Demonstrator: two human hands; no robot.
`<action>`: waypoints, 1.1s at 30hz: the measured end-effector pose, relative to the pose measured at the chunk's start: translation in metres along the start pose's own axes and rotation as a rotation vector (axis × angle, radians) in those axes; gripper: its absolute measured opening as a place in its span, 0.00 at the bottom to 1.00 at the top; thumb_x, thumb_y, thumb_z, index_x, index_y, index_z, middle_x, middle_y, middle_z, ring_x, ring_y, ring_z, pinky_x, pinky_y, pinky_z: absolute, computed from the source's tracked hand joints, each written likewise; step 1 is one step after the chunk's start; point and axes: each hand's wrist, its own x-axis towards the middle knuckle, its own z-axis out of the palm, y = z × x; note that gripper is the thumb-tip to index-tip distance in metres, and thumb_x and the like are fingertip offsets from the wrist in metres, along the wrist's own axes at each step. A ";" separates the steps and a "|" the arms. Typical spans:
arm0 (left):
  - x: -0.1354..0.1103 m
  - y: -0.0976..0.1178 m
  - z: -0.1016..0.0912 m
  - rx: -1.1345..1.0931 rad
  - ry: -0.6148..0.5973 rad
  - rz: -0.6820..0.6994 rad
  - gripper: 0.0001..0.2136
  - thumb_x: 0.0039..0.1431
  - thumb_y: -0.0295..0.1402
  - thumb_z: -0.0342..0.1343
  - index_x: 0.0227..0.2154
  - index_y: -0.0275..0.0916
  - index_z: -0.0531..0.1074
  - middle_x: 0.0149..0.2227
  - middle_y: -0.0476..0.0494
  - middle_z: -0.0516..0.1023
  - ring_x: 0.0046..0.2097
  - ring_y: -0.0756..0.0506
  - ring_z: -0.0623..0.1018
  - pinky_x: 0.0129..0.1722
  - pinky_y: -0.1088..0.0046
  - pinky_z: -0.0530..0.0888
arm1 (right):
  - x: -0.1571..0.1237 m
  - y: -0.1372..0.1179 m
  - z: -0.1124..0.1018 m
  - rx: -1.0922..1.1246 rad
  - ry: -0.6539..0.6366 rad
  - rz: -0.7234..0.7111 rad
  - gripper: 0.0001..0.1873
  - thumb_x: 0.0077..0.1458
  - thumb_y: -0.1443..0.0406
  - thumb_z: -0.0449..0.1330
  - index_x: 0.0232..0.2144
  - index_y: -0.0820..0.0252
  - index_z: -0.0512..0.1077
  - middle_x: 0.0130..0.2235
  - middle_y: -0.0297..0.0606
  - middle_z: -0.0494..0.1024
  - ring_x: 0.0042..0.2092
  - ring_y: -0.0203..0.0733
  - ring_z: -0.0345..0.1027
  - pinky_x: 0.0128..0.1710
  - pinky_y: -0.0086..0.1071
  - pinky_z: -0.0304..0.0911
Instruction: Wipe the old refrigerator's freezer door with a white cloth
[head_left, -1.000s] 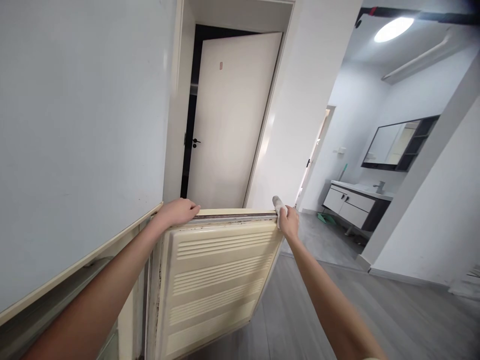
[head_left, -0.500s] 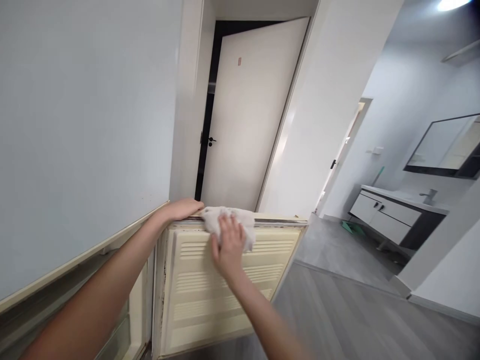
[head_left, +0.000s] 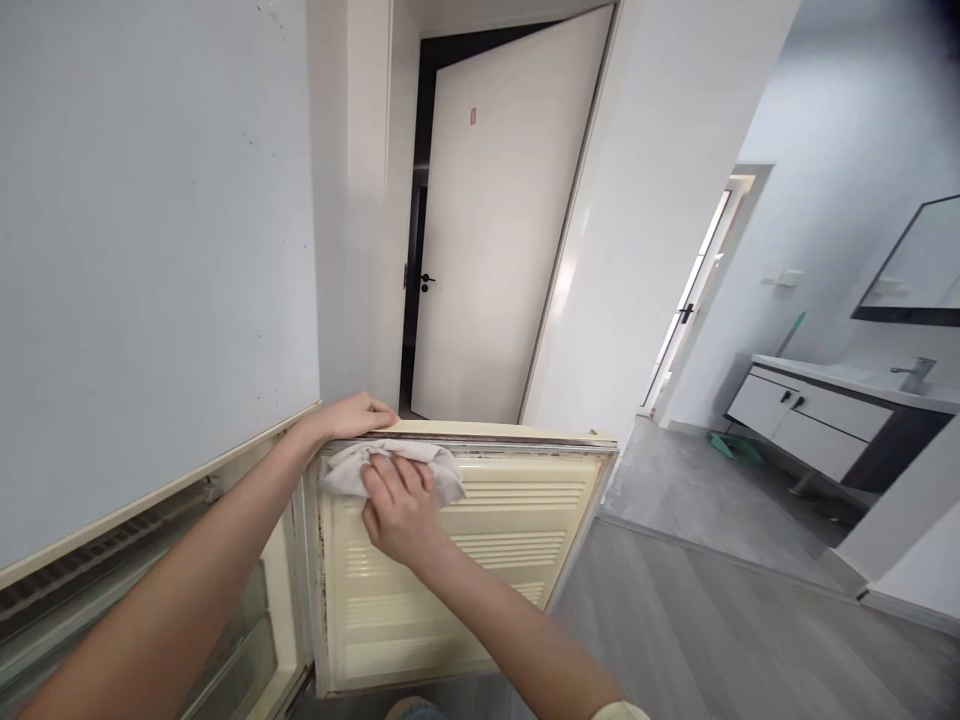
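Observation:
A cream-coloured fridge door (head_left: 517,515) with ribbed inner panel stands swung out from the fridge (head_left: 289,590). Over its top edge, near the hinge side, my left hand (head_left: 360,415) is closed, with the fingertips partly hidden behind the edge. My right hand (head_left: 401,500) presses a whitish cloth (head_left: 450,480) against the upper left of the door's inner face, just under the top edge. The fingers are bent into the cloth, which bunches up around them. Dark stains run along the door's seal and left side.
Behind the fridge door stands a white room door (head_left: 502,250), ajar, with a black handle. To the right are a washbasin cabinet (head_left: 810,415), a mirror (head_left: 919,260) and a green dustpan (head_left: 739,448). Grey plank flooring (head_left: 675,620) spreads below.
My right hand has slid the cloth left along the door's top, from its middle toward the hinge side. My left hand stays on the top edge. The view has shifted slightly.

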 end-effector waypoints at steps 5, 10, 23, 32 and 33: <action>-0.001 0.001 0.000 -0.031 -0.022 -0.001 0.13 0.49 0.45 0.52 0.21 0.42 0.74 0.23 0.53 0.69 0.31 0.47 0.66 0.32 0.71 0.60 | -0.022 0.043 -0.022 -0.006 0.164 0.138 0.16 0.53 0.68 0.55 0.45 0.60 0.70 0.48 0.39 0.79 0.47 0.47 0.66 0.50 0.41 0.55; -0.003 0.004 -0.001 -0.065 -0.050 -0.010 0.14 0.48 0.43 0.52 0.15 0.42 0.60 0.21 0.53 0.55 0.27 0.49 0.57 0.30 0.68 0.53 | -0.075 0.116 -0.054 -0.193 0.278 0.248 0.15 0.54 0.68 0.53 0.44 0.59 0.69 0.44 0.42 0.78 0.46 0.49 0.64 0.48 0.42 0.56; 0.003 0.001 0.002 -0.124 -0.047 0.021 0.11 0.44 0.38 0.52 0.14 0.42 0.59 0.21 0.53 0.55 0.28 0.49 0.56 0.30 0.67 0.53 | -0.080 0.160 -0.080 -0.058 0.598 0.728 0.20 0.62 0.59 0.48 0.52 0.62 0.68 0.48 0.51 0.73 0.51 0.54 0.66 0.52 0.49 0.60; 0.009 -0.005 0.006 -0.115 0.001 0.053 0.11 0.47 0.38 0.52 0.15 0.42 0.61 0.19 0.56 0.56 0.26 0.51 0.57 0.31 0.69 0.57 | -0.018 0.008 0.029 0.018 0.153 -0.013 0.22 0.60 0.67 0.56 0.57 0.59 0.68 0.54 0.44 0.77 0.60 0.48 0.63 0.60 0.42 0.49; 0.008 -0.004 0.007 -0.111 0.004 0.057 0.11 0.47 0.38 0.52 0.15 0.42 0.60 0.19 0.56 0.55 0.25 0.51 0.57 0.30 0.69 0.56 | -0.012 -0.002 0.037 0.017 0.130 -0.050 0.23 0.61 0.65 0.56 0.58 0.59 0.67 0.55 0.44 0.77 0.61 0.48 0.62 0.59 0.42 0.49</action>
